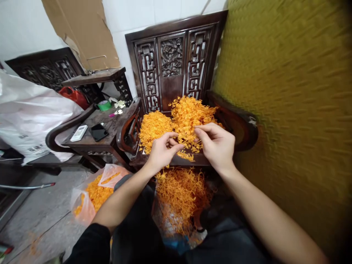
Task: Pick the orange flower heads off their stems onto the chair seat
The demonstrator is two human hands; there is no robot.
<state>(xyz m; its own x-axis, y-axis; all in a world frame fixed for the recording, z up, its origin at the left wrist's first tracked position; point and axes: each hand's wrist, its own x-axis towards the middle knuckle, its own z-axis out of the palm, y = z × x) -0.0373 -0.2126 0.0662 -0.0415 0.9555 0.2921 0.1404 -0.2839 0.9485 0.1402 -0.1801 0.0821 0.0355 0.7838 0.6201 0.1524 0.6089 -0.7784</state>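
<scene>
Two heaps of small orange plastic pieces lie on the seat of a dark carved wooden chair: a fine, low heap [155,128] on the left and a taller, tangled heap [192,110] on the right. My left hand [164,150] is in front of them, thumb and fingers curled close together; what they hold is too small to make out. At the front of the taller heap, my right hand [217,145] pinches a thin orange plastic piece between thumb and forefinger. A few loose orange pieces [186,156] lie on the seat's front edge below my fingers.
Branching orange stems [180,194] fill a clear bag below the seat, between my legs. Another bag [82,209] of orange pieces stands on the floor at left. A side table [115,134] bears a phone [99,132] and green tape [104,105]. A yellow textured surface [288,91] borders the right.
</scene>
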